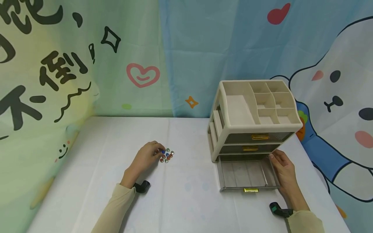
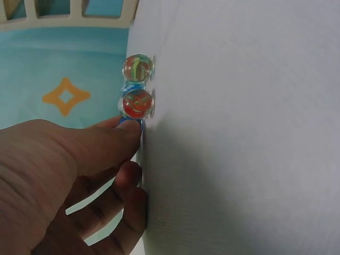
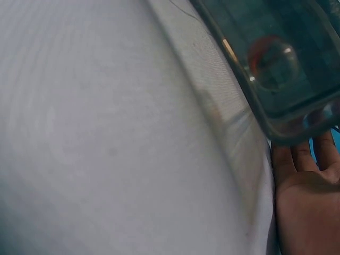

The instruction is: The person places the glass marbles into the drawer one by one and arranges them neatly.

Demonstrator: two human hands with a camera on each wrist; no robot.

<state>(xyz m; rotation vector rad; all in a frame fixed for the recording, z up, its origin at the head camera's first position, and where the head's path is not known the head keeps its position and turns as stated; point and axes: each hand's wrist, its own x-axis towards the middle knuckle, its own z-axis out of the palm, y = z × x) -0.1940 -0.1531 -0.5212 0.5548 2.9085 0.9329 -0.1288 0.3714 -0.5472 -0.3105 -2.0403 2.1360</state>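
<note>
Several small glass marbles (image 1: 167, 156), clear with coloured swirls, lie in a loose cluster on the white-covered table. My left hand (image 1: 150, 154) is at their left edge, thumb and forefinger pinching a blue marble mostly hidden by the fingertips. Two marbles with red swirls, the nearer one (image 2: 137, 103) just beyond my thumb, show in the left wrist view. My right hand (image 1: 283, 168) rests along the right side of the pulled-out clear bottom drawer (image 1: 247, 173), its fingers fairly straight. Through the drawer's wall, the right wrist view shows a round, clear and reddish marble (image 3: 273, 62).
The drawer belongs to a cream desktop organizer (image 1: 240, 110) with open compartments on top and two closed drawers above the open one. A gold handle (image 1: 251, 190) marks the open drawer's front. Behind the table hangs a printed cloth (image 1: 198, 58).
</note>
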